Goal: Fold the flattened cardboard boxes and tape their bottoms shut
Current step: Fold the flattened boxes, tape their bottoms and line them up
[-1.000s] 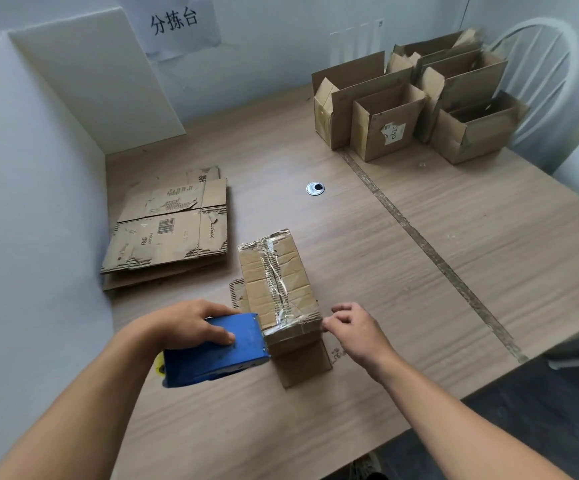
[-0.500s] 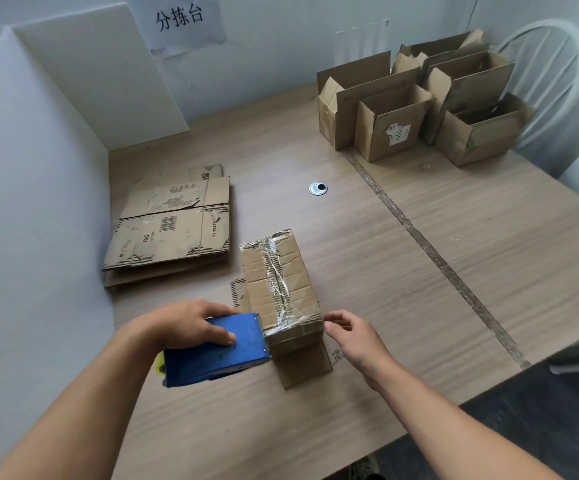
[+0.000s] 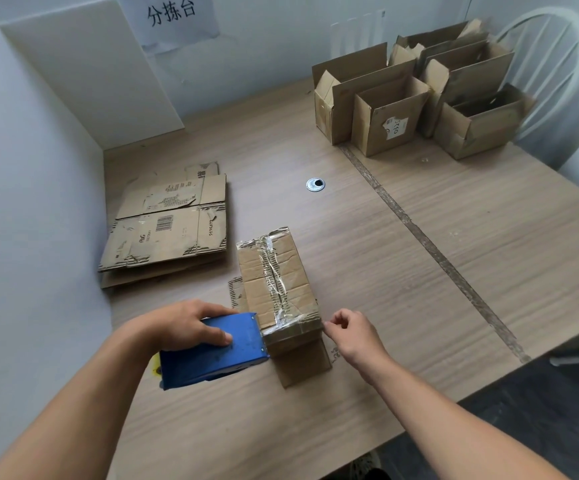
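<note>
Bottom seam taped, a cross strip going on, flats still waiting

The box (image 3: 277, 282) stands bottom-up at the near middle of the table (image 3: 454, 237), with tape along its centre seam and a strip across its near face, so this one looks almost sealed. The blue tape dispenser (image 3: 212, 348) butts against its near left edge, gripped from above by the left hand (image 3: 187, 323). The right hand (image 3: 354, 336) has curled fingers at the near right corner, but whether it pinches the tape end I cannot tell. A stack of flattened boxes (image 3: 167, 230) lies just to the left, unfolded, and several folded boxes (image 3: 413, 95) stand at the far right. By my judgement the task is roughly midway.
</note>
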`<action>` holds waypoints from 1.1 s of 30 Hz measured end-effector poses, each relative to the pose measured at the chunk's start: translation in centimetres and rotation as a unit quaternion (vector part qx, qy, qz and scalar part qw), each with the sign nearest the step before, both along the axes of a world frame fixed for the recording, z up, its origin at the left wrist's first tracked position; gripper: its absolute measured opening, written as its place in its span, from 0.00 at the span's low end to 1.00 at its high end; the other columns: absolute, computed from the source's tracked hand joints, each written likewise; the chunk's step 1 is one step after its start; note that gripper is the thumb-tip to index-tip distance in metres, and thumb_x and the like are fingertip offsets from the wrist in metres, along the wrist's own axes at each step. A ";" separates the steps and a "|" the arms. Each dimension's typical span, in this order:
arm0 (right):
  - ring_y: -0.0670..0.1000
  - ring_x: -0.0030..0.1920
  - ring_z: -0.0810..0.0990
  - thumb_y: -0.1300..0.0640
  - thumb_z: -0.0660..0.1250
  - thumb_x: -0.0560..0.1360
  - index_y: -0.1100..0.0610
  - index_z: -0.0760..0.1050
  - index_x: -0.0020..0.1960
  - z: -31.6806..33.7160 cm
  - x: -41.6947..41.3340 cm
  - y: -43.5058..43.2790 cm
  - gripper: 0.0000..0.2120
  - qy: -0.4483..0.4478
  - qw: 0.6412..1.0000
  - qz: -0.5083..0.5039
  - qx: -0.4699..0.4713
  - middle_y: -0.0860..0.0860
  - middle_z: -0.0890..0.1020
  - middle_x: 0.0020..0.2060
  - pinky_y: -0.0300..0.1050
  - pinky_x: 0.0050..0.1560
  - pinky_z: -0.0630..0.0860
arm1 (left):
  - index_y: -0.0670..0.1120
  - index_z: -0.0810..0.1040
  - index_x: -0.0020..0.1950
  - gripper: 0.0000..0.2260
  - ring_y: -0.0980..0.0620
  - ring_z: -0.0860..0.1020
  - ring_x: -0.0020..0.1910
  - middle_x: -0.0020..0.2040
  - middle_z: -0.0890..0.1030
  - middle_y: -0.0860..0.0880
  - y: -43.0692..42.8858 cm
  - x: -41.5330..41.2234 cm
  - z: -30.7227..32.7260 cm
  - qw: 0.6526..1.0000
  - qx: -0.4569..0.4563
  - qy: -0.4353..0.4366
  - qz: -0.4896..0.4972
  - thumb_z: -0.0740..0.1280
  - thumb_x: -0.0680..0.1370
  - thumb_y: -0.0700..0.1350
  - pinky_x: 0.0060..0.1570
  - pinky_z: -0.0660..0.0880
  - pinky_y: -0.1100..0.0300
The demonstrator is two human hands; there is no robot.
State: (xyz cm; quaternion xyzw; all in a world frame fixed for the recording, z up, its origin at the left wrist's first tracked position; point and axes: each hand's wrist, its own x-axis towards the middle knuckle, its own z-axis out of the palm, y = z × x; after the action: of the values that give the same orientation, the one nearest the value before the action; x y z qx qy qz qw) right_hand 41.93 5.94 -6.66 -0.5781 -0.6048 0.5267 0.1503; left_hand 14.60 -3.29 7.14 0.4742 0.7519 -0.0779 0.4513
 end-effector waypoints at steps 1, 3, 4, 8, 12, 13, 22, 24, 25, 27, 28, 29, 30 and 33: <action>0.50 0.44 0.79 0.54 0.70 0.76 0.58 0.80 0.37 0.5 0.0 -0.2 0.11 0.011 1.000 0.005 0.006 0.49 0.79 0.41 0.45 0.47 0.74 | 0.70 0.75 0.63 0.27 0.59 0.79 0.55 0.57 0.81 0.62 0.0 0.1 0.1 1.000 -0.001 0.001 0.001 0.69 0.63 0.67 0.62 0.74 0.53; 0.45 0.53 0.78 0.54 0.68 0.78 0.58 0.83 0.37 1.8 0.1 -0.6 0.14 0.066 0.997 -0.001 -0.030 0.46 0.79 0.49 0.44 0.56 0.75 | 0.69 0.75 0.63 0.27 0.59 0.79 0.55 0.57 0.81 0.62 0.0 0.2 0.2 1.000 -0.003 0.000 0.005 0.69 0.64 0.66 0.62 0.74 0.53; 0.43 0.56 0.77 0.53 0.68 0.79 0.56 0.84 0.36 2.3 0.1 -0.8 0.15 0.096 0.994 -0.011 -0.055 0.46 0.79 0.53 0.44 0.60 0.73 | 0.69 0.75 0.63 0.27 0.59 0.79 0.55 0.57 0.81 0.62 0.1 0.2 0.2 1.000 -0.003 0.000 0.005 0.69 0.64 0.66 0.61 0.74 0.54; 0.52 0.54 0.80 0.52 0.73 0.75 0.63 0.83 0.38 2.8 -0.4 -0.8 0.15 0.094 0.994 -0.018 -0.061 0.60 0.80 0.57 0.42 0.51 0.71 | 0.72 0.75 0.60 0.26 0.59 0.79 0.55 0.57 0.81 0.62 0.1 0.1 0.1 1.000 -0.002 0.003 0.005 0.68 0.62 0.68 0.62 0.74 0.53; 0.53 0.57 0.80 0.57 0.74 0.75 0.57 0.80 0.31 2.3 -0.7 -1.1 0.13 0.094 0.993 -0.025 -0.059 0.59 0.81 0.58 0.41 0.53 0.70 | 0.71 0.75 0.62 0.27 0.59 0.79 0.55 0.57 0.81 0.62 0.1 0.1 0.0 1.000 0.004 0.004 0.000 0.68 0.62 0.68 0.61 0.74 0.53; 0.50 0.58 0.79 0.57 0.74 0.75 0.54 0.80 0.32 2.2 -0.7 -1.1 0.13 0.101 0.993 -0.023 -0.061 0.55 0.80 0.60 0.41 0.58 0.71 | 0.71 0.75 0.61 0.27 0.59 0.79 0.55 0.57 0.81 0.62 0.0 0.0 -0.1 1.000 0.005 0.006 0.000 0.68 0.62 0.68 0.62 0.74 0.53; 0.58 0.69 0.66 0.49 0.66 0.76 0.48 0.71 0.68 3.5 -1.8 0.8 0.20 -0.222 0.907 0.169 0.315 0.53 0.66 0.71 0.57 0.63 0.69 | 0.70 0.71 0.67 0.22 0.57 0.77 0.57 0.60 0.79 0.59 0.5 0.8 -0.4 0.999 0.024 0.021 -0.019 0.71 0.74 0.61 0.61 0.73 0.56; 0.61 0.74 0.63 0.57 0.68 0.70 0.44 0.61 0.75 3.1 -2.5 2.2 0.36 -0.194 0.853 0.271 0.402 0.54 0.63 0.76 0.61 0.65 0.69 | 0.69 0.71 0.68 0.22 0.56 0.77 0.57 0.61 0.79 0.59 0.6 1.1 -0.3 0.999 0.025 0.025 -0.019 0.71 0.75 0.60 0.59 0.72 0.57; 0.61 0.76 0.61 0.58 0.67 0.69 0.44 0.58 0.76 2.9 -3.0 2.7 0.38 -0.177 0.820 0.338 0.427 0.54 0.62 0.77 0.62 0.66 0.68 | 0.69 0.71 0.68 0.22 0.56 0.76 0.57 0.61 0.79 0.59 0.5 1.2 -0.2 0.999 0.028 0.026 -0.017 0.70 0.75 0.60 0.57 0.71 0.58; 0.59 0.76 0.65 0.50 0.63 0.73 0.45 0.60 0.76 2.0 -3.7 3.0 0.32 -0.157 0.754 0.440 0.462 0.52 0.66 0.76 0.63 0.64 0.72 | 0.69 0.70 0.69 0.22 0.56 0.75 0.58 0.61 0.78 0.58 0.2 1.5 -0.2 0.999 0.037 0.029 -0.012 0.70 0.76 0.59 0.54 0.69 0.59; 0.57 0.74 0.68 0.46 0.59 0.75 0.45 0.62 0.75 1.6 -3.9 3.0 0.27 -0.153 0.739 0.452 0.476 0.51 0.69 0.74 0.63 0.61 0.75 | 0.69 0.70 0.69 0.22 0.56 0.74 0.58 0.62 0.78 0.58 -0.1 1.6 -0.3 0.999 0.043 0.030 -0.007 0.70 0.76 0.59 0.54 0.68 0.59; 0.55 0.73 0.70 0.43 0.55 0.77 0.44 0.63 0.74 1.1 -3.9 3.0 0.25 -0.145 0.739 0.447 0.483 0.49 0.71 0.73 0.61 0.60 0.77 | 0.69 0.70 0.69 0.23 0.56 0.74 0.58 0.62 0.78 0.58 -0.4 1.6 -0.5 0.998 0.050 0.027 -0.002 0.69 0.75 0.61 0.56 0.69 0.59; 0.53 0.72 0.71 0.43 0.54 0.78 0.43 0.63 0.74 0.6 -3.9 3.0 0.24 -0.134 0.747 0.436 0.484 0.48 0.72 0.73 0.59 0.59 0.77 | 0.70 0.70 0.68 0.24 0.55 0.75 0.59 0.63 0.78 0.58 -0.9 1.7 -0.7 0.998 0.056 0.018 0.005 0.69 0.73 0.63 0.58 0.69 0.58; 0.51 0.72 0.71 0.43 0.56 0.79 0.42 0.65 0.73 -0.4 -3.6 3.0 0.22 -0.098 0.763 0.403 0.495 0.46 0.72 0.73 0.56 0.59 0.77 | 0.75 0.69 0.62 0.26 0.57 0.76 0.59 0.62 0.79 0.61 -2.5 1.4 -1.4 0.996 0.077 -0.015 0.034 0.64 0.63 0.69 0.63 0.71 0.55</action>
State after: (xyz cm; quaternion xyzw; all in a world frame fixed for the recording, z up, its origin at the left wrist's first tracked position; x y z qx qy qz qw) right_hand 38.29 8.95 -7.09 -0.1746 -0.9703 0.1066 0.1290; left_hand 15.97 -5.82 5.77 0.4826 0.7646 0.0031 0.4271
